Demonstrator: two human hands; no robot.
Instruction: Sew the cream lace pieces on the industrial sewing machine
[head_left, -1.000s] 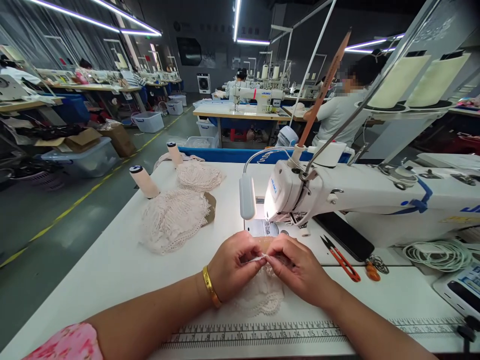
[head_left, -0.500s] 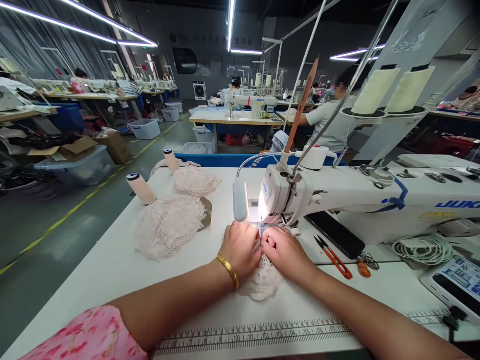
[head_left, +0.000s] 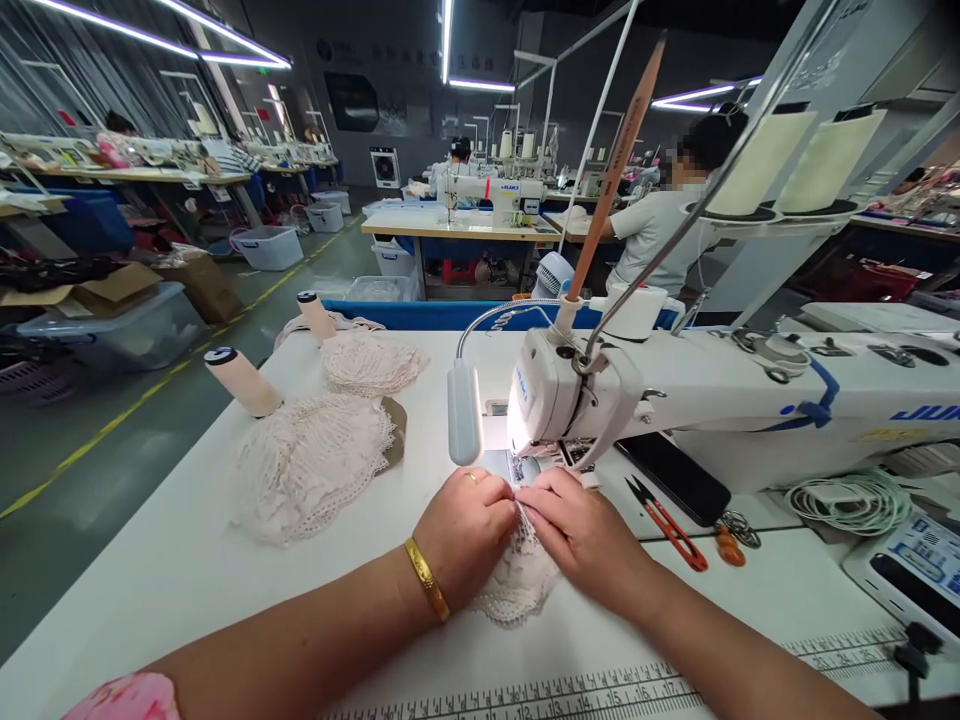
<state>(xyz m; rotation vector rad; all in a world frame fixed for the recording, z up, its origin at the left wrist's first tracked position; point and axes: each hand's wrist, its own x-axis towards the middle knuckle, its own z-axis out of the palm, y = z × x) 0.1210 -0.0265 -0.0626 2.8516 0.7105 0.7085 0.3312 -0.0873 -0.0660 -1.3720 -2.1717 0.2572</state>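
A cream lace piece (head_left: 517,585) lies on the white table just in front of the sewing machine's needle area. My left hand (head_left: 466,525), with a gold bracelet at the wrist, pinches its upper edge from the left. From the right, my right hand (head_left: 581,530) grips the same edge, fingertips close to the left ones. Both hands are just below the sewing machine head (head_left: 551,390) and its lit presser foot. A small lamp (head_left: 465,412) hangs left of the needle. Larger lace pieces (head_left: 311,465) rest on the table at the left.
Two peach thread cones (head_left: 244,382) stand by the lace at the left. Right of my hands lie orange snips (head_left: 671,530), a black phone (head_left: 673,477) and a coiled cable (head_left: 847,502). A ruler strip (head_left: 600,695) runs along the front edge. A person (head_left: 664,235) sits beyond the machine.
Both hands have moved back from the needle toward the front edge with the lace, uncovering the presser foot and plate. The camera view has shifted slightly.
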